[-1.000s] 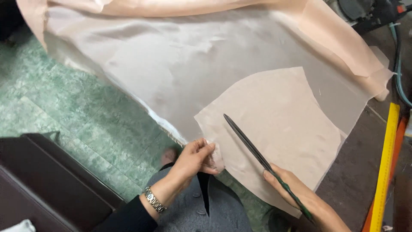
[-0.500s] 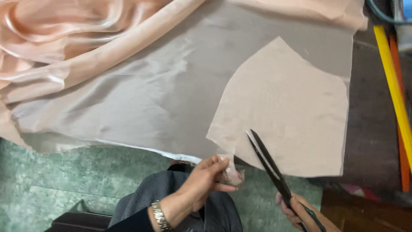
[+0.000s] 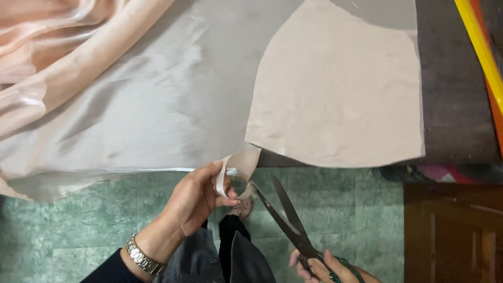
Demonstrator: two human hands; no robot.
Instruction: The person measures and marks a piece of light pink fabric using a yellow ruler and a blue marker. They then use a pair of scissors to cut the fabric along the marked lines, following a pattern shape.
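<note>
Head view: most of the frame's upper half is covered by a pale satin fabric sheet (image 3: 157, 105), with a beige cut pattern piece (image 3: 340, 89) laid at upper right. A fabric strip (image 3: 236, 167) is pinched by the left hand (image 3: 196, 202) at lower centre. Black scissors (image 3: 285, 217), blades parted, are gripped by the right hand (image 3: 327, 267) at the bottom edge.

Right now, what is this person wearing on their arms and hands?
The left hand is bare, without a glove or ring in view. A metal link wristwatch circles that wrist, and a dark sleeve starts just behind it. The right hand is bare too; only its fingers show at the frame's bottom edge.
</note>
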